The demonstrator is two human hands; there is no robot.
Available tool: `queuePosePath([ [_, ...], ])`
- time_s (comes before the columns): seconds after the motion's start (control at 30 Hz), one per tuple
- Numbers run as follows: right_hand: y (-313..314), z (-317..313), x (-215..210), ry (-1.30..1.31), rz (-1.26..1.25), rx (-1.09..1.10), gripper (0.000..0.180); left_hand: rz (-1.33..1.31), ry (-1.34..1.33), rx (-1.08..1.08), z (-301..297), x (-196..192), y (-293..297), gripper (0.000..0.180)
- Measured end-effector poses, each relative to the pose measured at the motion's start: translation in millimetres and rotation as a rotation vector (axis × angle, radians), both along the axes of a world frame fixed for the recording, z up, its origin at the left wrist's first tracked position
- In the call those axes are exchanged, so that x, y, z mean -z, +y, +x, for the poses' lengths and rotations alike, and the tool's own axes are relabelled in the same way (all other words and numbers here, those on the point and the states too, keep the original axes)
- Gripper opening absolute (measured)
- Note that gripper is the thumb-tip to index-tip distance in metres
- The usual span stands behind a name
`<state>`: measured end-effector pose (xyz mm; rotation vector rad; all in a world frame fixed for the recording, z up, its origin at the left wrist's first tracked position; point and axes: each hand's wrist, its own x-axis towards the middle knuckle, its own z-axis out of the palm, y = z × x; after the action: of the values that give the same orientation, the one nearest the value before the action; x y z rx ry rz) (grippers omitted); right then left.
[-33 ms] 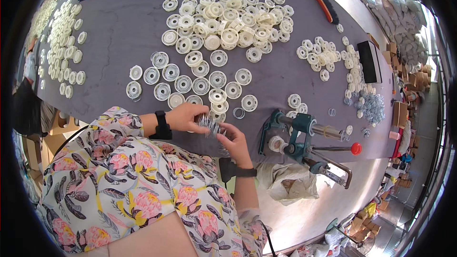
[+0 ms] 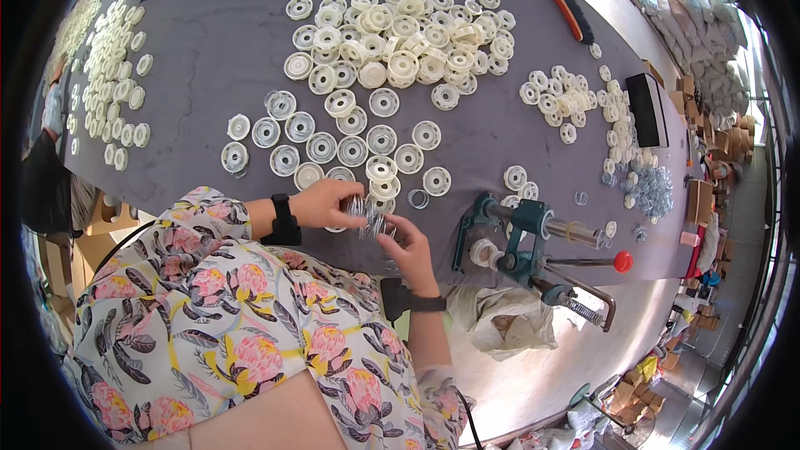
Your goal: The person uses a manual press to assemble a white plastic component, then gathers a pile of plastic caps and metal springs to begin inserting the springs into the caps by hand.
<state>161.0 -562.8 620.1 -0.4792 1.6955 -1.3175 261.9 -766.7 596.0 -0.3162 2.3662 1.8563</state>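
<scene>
At the near table edge, small metal coil spring (image 2: 367,218) pinched between both hands | left hand (image 2: 321,202) fingers closed on it | right hand (image 2: 414,247) fingertips gripping its lower end | white plastic discs (image 2: 350,148) lie just beyond on grey table (image 2: 208,58) | teal hand press (image 2: 521,237) at right | brown cardboard boxes (image 2: 698,200) far right.

The person wears a loose floral garment (image 2: 225,317) printed with pink flowers, grey leaves and yellow streaks on white. Each wrist carries a black band (image 2: 283,218), the right one (image 2: 412,302) broad.
</scene>
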Motion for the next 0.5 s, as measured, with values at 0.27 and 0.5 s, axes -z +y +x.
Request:
queuePosePath([
  [0.27,34,-2,33,0.814,0.412,-0.056,0.039,0.945,-0.602,-0.362,26,19,-64,0.049],
  [0.5,11,32,77,0.840,0.621,0.006,0.049,-0.149,-0.362,-0.074,49,14,-23,0.043],
])
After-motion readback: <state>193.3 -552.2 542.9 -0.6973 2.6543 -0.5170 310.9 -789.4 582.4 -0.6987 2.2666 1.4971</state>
